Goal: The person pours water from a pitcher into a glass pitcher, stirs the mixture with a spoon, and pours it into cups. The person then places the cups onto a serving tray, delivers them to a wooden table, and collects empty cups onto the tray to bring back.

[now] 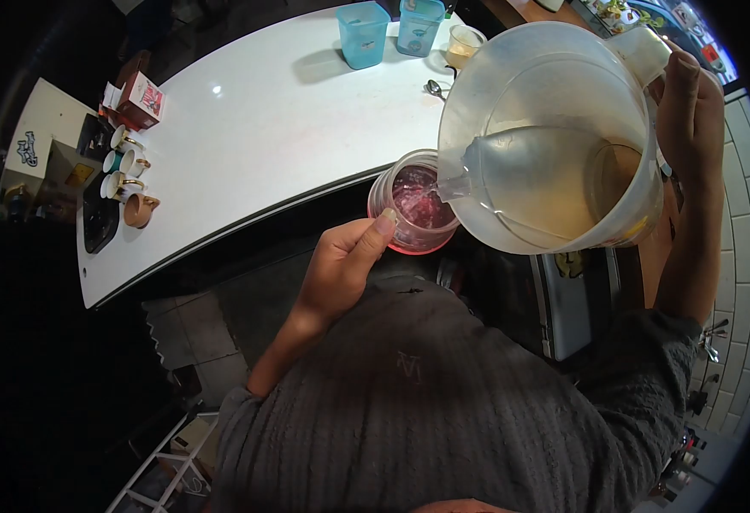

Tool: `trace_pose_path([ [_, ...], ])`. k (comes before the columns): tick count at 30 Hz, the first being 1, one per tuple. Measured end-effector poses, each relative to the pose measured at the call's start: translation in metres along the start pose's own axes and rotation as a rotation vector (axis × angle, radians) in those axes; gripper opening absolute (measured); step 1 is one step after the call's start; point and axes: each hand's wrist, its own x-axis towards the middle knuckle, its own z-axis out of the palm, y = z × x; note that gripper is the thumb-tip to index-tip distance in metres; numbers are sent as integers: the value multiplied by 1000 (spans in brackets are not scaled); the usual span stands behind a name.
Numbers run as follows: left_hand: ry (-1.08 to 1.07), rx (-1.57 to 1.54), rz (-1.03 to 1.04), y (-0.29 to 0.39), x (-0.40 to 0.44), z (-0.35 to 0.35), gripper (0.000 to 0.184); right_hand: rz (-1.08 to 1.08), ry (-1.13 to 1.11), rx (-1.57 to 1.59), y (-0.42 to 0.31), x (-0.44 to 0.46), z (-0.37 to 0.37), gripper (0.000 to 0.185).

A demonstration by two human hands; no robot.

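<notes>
My right hand [691,115] grips the handle of a large translucent plastic pitcher [512,77], tilted to the left with clear liquid inside. Its spout hangs over the mouth of a clear jar [379,205], and liquid runs from it into the jar. Red, bubbly liquid fills part of that jar. My left hand [345,261] holds the jar by its near left side, thumb at the rim and the other fingers mostly hidden. Both vessels are held in the air at the near edge of the white counter.
On the white counter [255,128] stand two blue plastic containers [363,38] [420,30], a small cup [463,43] and a spoon [434,89]. Several mugs [140,210] sit on a black tray [101,227] at the left, beside a red box [141,101]. A white-tiled wall [738,214] rises at the right.
</notes>
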Motion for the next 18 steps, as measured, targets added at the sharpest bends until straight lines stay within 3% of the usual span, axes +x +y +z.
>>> trace_pose_path([
  [9,-73,-10,-37,1,3,2,44,168,182,139,-5,-22,1,57],
  [11,-82,-5,-45,2,4,3,44,171,24,44,3,-27,-13,58],
  [15,-102,-19,-58,4,7,3,45,119,28,-55,-1,-31,-14,60],
  [18,-116,-26,-68,4,9,3,45,190,219,124,-15,-34,-3,62],
])
